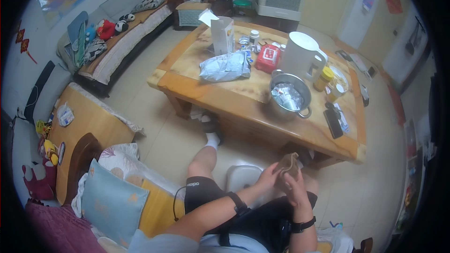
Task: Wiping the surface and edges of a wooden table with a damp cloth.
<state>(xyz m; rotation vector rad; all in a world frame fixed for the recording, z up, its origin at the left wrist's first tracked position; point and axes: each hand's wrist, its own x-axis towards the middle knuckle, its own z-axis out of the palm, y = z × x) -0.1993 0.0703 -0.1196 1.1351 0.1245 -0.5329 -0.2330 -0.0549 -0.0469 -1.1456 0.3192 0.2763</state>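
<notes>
Both my hands hold a brown piece of cloth or soft pouch [289,166] above my knees, near the table's front edge. My left hand [269,177] grips its left side, and my right hand [296,186] closes on its lower right side, thumb on top. What the brown thing is exactly, I cannot tell. Beyond it, on the wooden table [225,93], stands a steel pot [277,110] with clear plastic packaging [286,95] inside. A black phone [333,123] lies to the pot's right.
On the table are a white pitcher [300,54], a red wipes pack [268,58], a silvery plastic bag [225,66], an open carton [222,37] and a yellow-lidded jar [323,79]. A pale stool or bin [242,179] stands between my legs. A blue cushion [110,202] lies left.
</notes>
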